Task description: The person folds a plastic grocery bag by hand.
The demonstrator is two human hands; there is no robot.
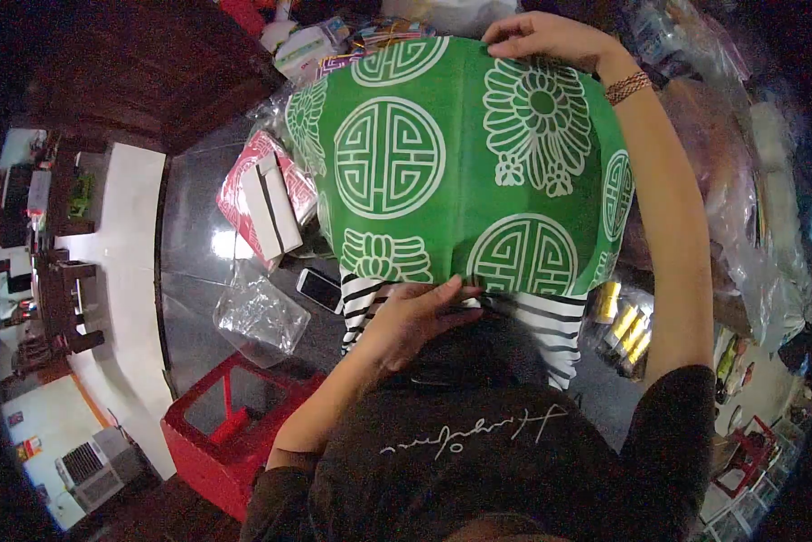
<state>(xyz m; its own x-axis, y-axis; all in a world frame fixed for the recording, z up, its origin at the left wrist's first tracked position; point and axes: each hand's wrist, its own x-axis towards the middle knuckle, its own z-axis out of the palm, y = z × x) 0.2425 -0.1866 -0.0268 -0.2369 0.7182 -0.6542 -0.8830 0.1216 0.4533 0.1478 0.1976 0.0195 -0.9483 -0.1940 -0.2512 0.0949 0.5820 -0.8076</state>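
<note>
- The green sheet (465, 163), printed with white round signs and flowers, is spread over the lap of the person, above the striped trousers (555, 339).
- Its near edge lies across the trousers, and the far edge reaches away from the body, beside some colourful packets (334, 45).
- The left hand (420, 316) is at the middle of the near edge, with the thumb and fingers touching the sheet there; I cannot tell if they pinch it.
- The right hand (550, 41) is at the right part of the far edge. It is not clenched: the fingers are loosely bent, and they touch the sheet from above.
- A bracelet (628, 88) is around the right wrist.
- On the dark floor (189, 199), to the left of the sheet, there is a red and white patterned packet (248, 190) with a white folded piece (269, 210) on top.
- A phone (319, 290) lies near the left edge of the trousers, and a clear plastic bag (260, 316) lies just beside it.
- A red frame (230, 420) stands near the left forearm.
- To the right of the trousers are shiny gold packets (625, 330), and farther to the right is crumpled clear plastic (740, 199).
</note>
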